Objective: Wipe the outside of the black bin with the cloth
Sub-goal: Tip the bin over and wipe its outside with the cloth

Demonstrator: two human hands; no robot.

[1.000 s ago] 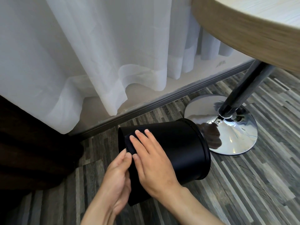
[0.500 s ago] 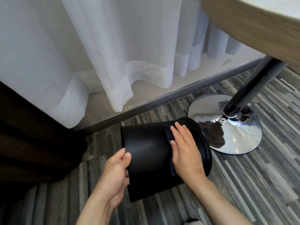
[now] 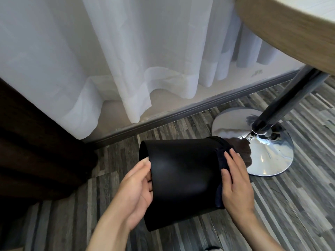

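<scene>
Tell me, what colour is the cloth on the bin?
The cloth looks dark navy, almost black like the bin; the head view shows it.

Slid rightward along the black bin (image 3: 183,171) since a second ago: right hand (image 3: 235,180) with the dark cloth (image 3: 221,160) (now bunched at the rim end). Shifted off the wall to the base edge: left hand (image 3: 135,191).
</scene>
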